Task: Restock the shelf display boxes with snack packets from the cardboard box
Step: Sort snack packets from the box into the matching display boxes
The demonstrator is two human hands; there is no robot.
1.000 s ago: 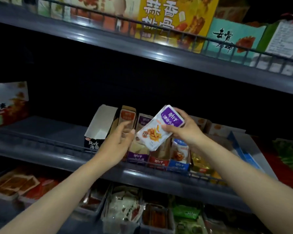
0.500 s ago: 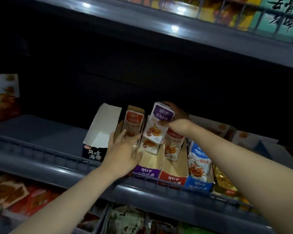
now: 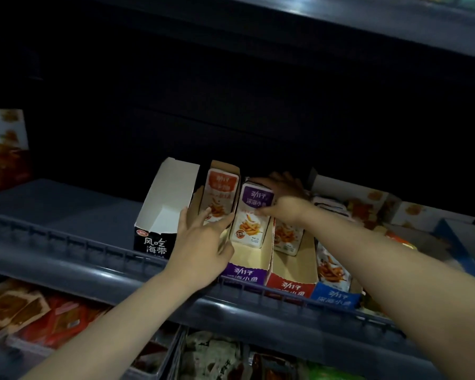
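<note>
2 hands work just above the shelf rail (image 3: 80,246). The right hand (image 3: 284,207) pinches the top of a purple packet (image 3: 254,218), with the thumb on the front near the packet's 3 o'clock edge and the fingers curled behind. That grip is closed on the packet alone. The packet stands nearly upright with its bottom inside the purple box (image 3: 244,272), and bare card floor shows at its 6 o'clock. The left hand (image 3: 200,242) lies open with its fingers spread and straight over the front of the brown box (image 3: 224,167), at 9 o'clock of the purple box. Its grip holds nothing.

The step would probably go best if the packet were pressed down until its lower edge meets the floor, then leaned back. The left hand could brace the thin card walls so that no box slides or bows. Letting go seems safe only once the packet stands by itself.

The right hand hides whatever stands behind the packet. Its thickness suggests it may be 1 packet or a small stack; this cannot be told. The shelf's back at 12 o'clock is black. The cardboard supply box is out of view. Past the red box (image 3: 290,286) and blue box (image 3: 335,298), at 3 o'clock, the goods are dim and partly behind the right forearm.
</note>
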